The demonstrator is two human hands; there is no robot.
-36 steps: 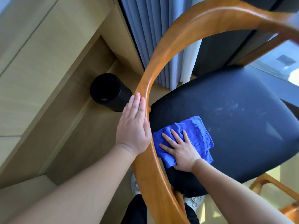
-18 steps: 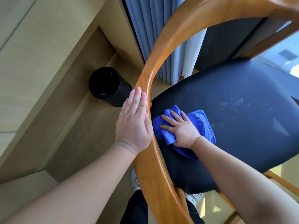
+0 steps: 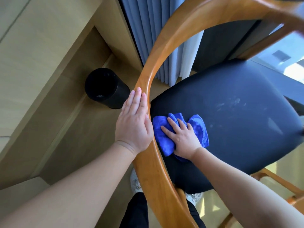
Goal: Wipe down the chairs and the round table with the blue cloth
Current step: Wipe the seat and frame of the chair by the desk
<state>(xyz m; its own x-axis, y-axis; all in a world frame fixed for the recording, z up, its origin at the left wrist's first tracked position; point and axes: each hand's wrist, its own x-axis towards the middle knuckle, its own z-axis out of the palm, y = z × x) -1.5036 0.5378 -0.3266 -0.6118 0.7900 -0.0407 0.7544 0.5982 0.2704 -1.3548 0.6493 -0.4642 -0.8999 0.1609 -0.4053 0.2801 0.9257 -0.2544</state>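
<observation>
A wooden chair with a curved backrest rail (image 3: 158, 66) and a dark padded seat (image 3: 230, 116) fills the view from above. My left hand (image 3: 134, 122) rests flat on the rail, fingers straight and together. My right hand (image 3: 181, 137) presses the bunched blue cloth (image 3: 199, 129) onto the seat's near left part, fingers spread over it. Pale smears show on the seat to the right of the cloth. The round table is not in view.
A black cylindrical bin (image 3: 105, 88) stands on the wooden floor left of the chair, beside light wood cabinetry (image 3: 32, 55). Blue and white curtains (image 3: 148, 30) hang behind the chair. My shoes and dark trousers (image 3: 136, 209) show below the rail.
My right hand has slid the cloth leftward across the seat toward the backrest rail, and the cloth has bunched up. My left hand has stayed on the rail.
</observation>
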